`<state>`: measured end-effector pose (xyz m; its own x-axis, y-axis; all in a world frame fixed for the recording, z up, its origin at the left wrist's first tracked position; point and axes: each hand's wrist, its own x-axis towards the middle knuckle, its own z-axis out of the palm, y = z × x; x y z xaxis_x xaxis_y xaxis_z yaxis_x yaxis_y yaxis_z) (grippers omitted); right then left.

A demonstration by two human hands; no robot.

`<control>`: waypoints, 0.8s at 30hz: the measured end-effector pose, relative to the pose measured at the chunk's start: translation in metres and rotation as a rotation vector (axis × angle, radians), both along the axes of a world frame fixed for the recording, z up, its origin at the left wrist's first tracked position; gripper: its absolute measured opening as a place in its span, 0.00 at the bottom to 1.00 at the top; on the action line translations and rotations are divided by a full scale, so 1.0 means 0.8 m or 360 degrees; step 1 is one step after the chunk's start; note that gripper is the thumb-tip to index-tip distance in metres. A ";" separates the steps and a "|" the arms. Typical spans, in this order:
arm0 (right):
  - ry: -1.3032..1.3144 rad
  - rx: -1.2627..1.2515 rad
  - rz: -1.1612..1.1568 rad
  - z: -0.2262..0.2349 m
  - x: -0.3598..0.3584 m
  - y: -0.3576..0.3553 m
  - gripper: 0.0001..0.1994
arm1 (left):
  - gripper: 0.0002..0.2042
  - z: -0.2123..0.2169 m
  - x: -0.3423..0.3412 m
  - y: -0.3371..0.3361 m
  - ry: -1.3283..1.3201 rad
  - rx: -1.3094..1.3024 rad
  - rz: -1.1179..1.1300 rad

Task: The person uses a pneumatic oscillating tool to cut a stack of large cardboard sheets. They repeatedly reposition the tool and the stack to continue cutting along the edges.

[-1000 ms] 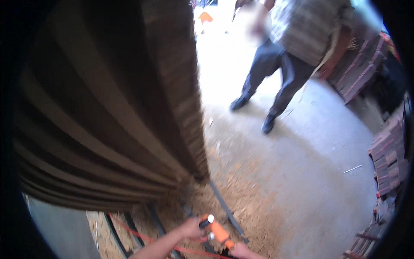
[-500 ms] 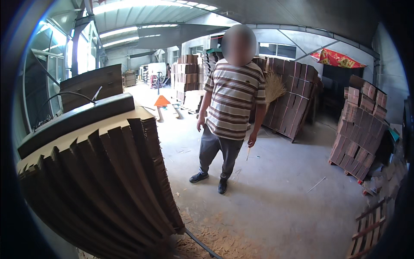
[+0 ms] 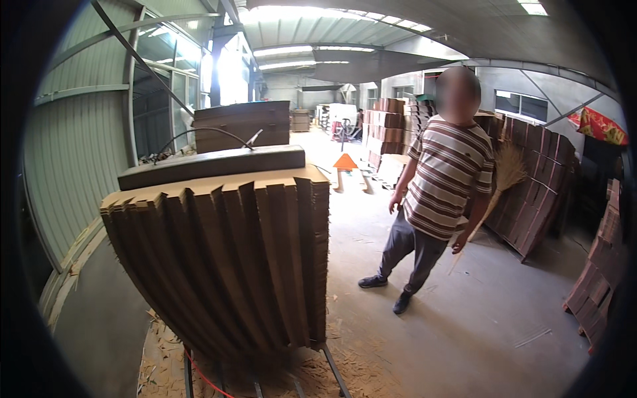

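Note:
Neither of my hands shows in the head view. Right in front of me stands a tall stack of flat brown cardboard sheets (image 3: 232, 265), fanned out on edge over metal rails (image 3: 332, 368). A dark flat bundle (image 3: 212, 166) lies on top of the stack. A person in a striped shirt (image 3: 444, 179) stands a few steps to the right on the concrete floor, holding a straw broom (image 3: 501, 176) behind them.
Sawdust-like cardboard scraps (image 3: 358, 371) litter the floor under the stack, with a red cord (image 3: 206, 378) running through them. More cardboard stacks (image 3: 537, 192) line the right wall and far end. A corrugated metal wall (image 3: 73, 172) with windows runs on the left. An orange triangular object (image 3: 345, 161) sits farther back.
The view has tilted up from the floor. My hands and the orange tool they held at the lower edge one second ago have dropped out of sight. The person has stayed in about the same spot.

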<state>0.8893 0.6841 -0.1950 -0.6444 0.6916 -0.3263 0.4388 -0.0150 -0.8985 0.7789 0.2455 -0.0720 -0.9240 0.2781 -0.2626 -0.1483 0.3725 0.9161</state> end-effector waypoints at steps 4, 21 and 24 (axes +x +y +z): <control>0.0090 -0.0039 -0.0112 -0.021 -0.002 -0.006 0.12 | 0.11 0.031 0.029 -0.003 -0.0207 -0.0086 0.0126; 0.2191 0.0074 0.1584 0.348 -0.203 -0.274 0.19 | 0.07 0.052 0.070 -0.224 -0.0666 0.0691 0.0869; 0.1734 0.0061 0.1509 0.298 -0.276 -0.360 0.14 | 0.08 0.041 0.058 -0.297 -0.0587 0.0718 0.1052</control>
